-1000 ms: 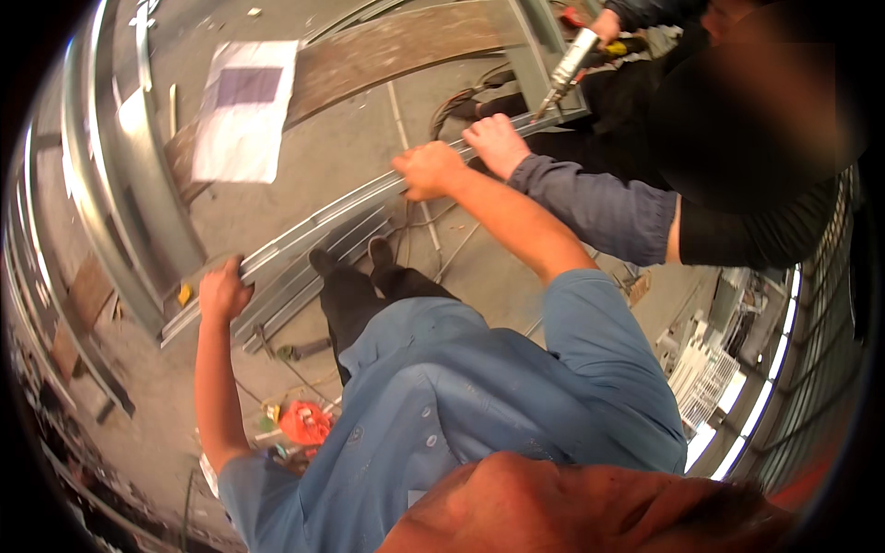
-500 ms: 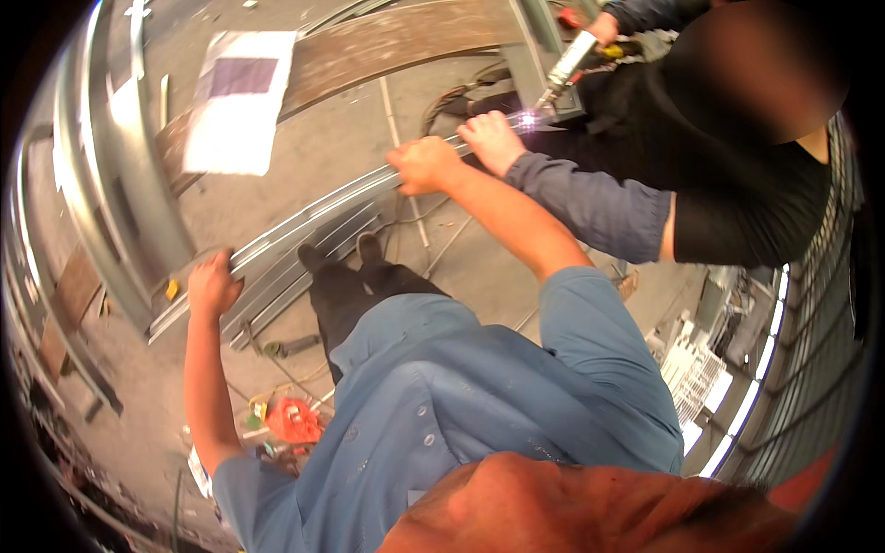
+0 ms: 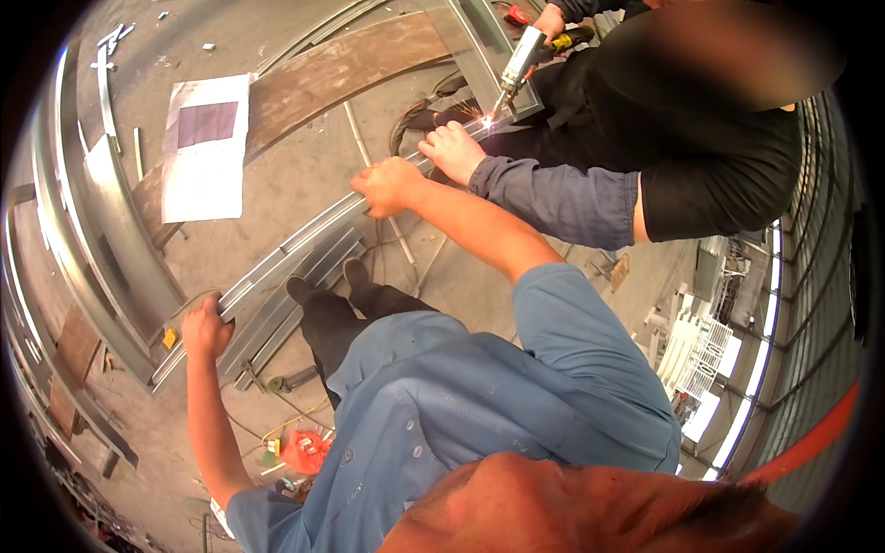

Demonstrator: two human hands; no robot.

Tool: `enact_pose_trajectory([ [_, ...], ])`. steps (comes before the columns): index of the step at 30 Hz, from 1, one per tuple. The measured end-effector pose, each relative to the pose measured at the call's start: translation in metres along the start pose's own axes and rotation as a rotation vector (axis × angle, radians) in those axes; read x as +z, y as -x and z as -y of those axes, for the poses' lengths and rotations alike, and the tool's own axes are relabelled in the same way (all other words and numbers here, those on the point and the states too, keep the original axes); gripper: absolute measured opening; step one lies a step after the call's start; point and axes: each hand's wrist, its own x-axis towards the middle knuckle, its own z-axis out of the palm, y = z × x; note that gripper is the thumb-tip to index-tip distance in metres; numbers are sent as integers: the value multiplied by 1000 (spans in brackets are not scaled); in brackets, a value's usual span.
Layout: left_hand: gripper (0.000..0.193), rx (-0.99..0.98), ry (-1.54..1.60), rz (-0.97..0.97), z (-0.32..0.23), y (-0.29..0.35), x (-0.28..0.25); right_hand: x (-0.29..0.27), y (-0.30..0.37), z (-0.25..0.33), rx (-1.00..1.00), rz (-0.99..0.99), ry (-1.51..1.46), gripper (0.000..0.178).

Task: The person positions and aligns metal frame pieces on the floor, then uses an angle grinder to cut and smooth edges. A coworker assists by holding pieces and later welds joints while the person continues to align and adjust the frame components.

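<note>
Grey metal makes up the long rail (image 3: 304,241) that runs across the scene from lower left to upper right, above a concrete floor (image 3: 304,157). The left hand (image 3: 205,329) closes around the rail's near-left end, fingers wrapped over its edge. The right hand (image 3: 389,185) grips the same rail further along, toward the far right, fist closed over the top. Both forearms are bare, coming out of blue sleeves.

Just beyond the right hand, a co-worker's hand (image 3: 452,150) in a grey-blue sleeve presses on the rail, nearly touching the right hand. The co-worker's other hand (image 3: 550,20) holds a welding torch (image 3: 518,63) tilted down at the rail's far end, where a small bright spark (image 3: 487,120) shows at the tip.

Under the rail, two black shoes (image 3: 327,286) stand on the floor. More rails lie parallel just beside the held one, on its near side. A large curved metal frame (image 3: 88,230) sweeps along the left. Far left, a white sheet (image 3: 205,152) with a purple rectangle lies flat, beside a brown plank (image 3: 350,74). Near left, by the left forearm, a small red thing (image 3: 304,452) and bits of yellow wire lie on the floor; what they are I cannot tell. No container shows clearly.
</note>
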Motion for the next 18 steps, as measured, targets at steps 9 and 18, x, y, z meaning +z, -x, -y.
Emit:
enact_pose_trajectory([
  [9,43,27,1,-24,4,1,5,4,0,-2,-14,-33,30,47],
  [18,37,15,-46,7,1,4,-6,3,3,2,-10,-102,28,45],
])
